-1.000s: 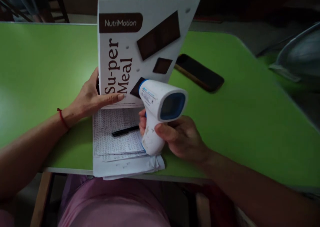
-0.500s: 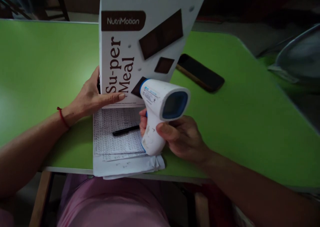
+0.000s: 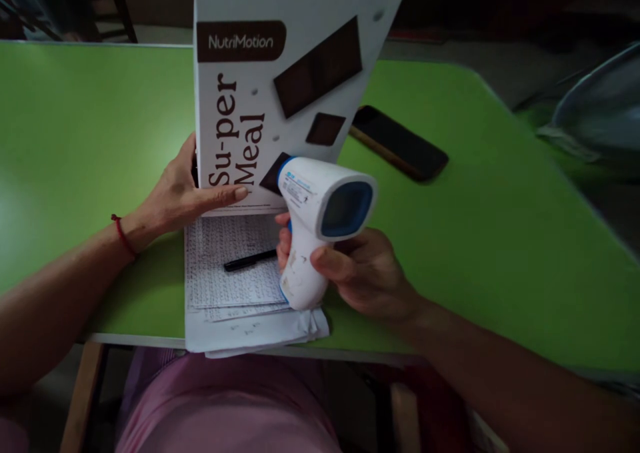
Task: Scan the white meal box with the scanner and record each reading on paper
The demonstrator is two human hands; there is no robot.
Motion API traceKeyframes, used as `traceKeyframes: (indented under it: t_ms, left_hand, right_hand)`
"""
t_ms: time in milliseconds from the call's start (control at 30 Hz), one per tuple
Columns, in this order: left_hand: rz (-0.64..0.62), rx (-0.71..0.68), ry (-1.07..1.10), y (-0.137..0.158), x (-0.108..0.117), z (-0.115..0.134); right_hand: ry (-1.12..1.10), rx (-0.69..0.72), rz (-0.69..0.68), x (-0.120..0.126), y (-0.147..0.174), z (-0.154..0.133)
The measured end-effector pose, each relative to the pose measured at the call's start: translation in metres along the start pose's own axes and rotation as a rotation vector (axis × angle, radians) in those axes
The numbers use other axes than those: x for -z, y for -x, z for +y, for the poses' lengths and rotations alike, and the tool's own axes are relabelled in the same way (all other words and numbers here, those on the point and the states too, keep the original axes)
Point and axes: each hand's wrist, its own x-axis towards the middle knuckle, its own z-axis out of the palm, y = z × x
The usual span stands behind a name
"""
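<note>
A white box (image 3: 260, 93) printed "NutriMotion Su-per Meal" stands upright on the green table (image 3: 75, 140). My left hand (image 3: 183, 190) grips its lower left edge, thumb across the front. My right hand (image 3: 357, 270) holds a white and blue handheld scanner gun (image 3: 320, 220) by its handle, its head pointing at the box's lower front. Under both lies a stack of handwritten papers (image 3: 235, 286) with a black pen (image 3: 249, 260) on top.
A dark phone (image 3: 400, 144) lies flat on the table behind the box to the right. A grey rounded object (image 3: 595, 113) sits off the table's right side. The table's near edge runs just above my pink-clothed lap (image 3: 225, 406).
Almost nothing differs. The box and scanner shifted a few pixels with the head camera; both hands keep the same grips.
</note>
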Motion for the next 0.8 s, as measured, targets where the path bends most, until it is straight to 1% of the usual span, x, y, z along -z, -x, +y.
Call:
traceKeyframes:
  t_ms: [133, 300, 433, 533, 633, 700, 733, 800]
  left_hand:
    - [0.003, -0.012, 0.006, 0.0, 0.0, -0.002]
    - [0.007, -0.003, -0.008, 0.0, -0.001, 0.0]
    - [0.017, -0.025, -0.089, 0.0, 0.003, 0.0]
    - [0.023, -0.066, -0.164, 0.001, 0.008, -0.004]
    - [0.044, -0.067, -0.212, 0.002, 0.012, -0.007]
    - [0.037, -0.044, -0.209, 0.002, 0.013, -0.007]
    - [0.026, -0.023, -0.201, 0.002, 0.013, -0.005]
    - [-0.001, 0.046, -0.181, 0.001, 0.012, 0.0]
  right_hand:
    - [0.037, 0.034, -0.019, 0.0, -0.002, -0.001]
    - [0.034, 0.009, -0.024, 0.001, -0.002, 0.0]
    - [0.028, 0.01, -0.025, 0.002, -0.001, 0.001]
    - [0.02, 0.012, -0.035, 0.0, -0.001, 0.001]
    - [0.046, 0.026, -0.031, 0.0, 0.001, -0.001]
    - [0.113, 0.122, 0.021, 0.003, 0.001, -0.003]
    - [0.167, 0.221, 0.081, 0.008, 0.0, -0.005]
    - [0.342, 0.459, 0.266, 0.022, -0.005, -0.01]
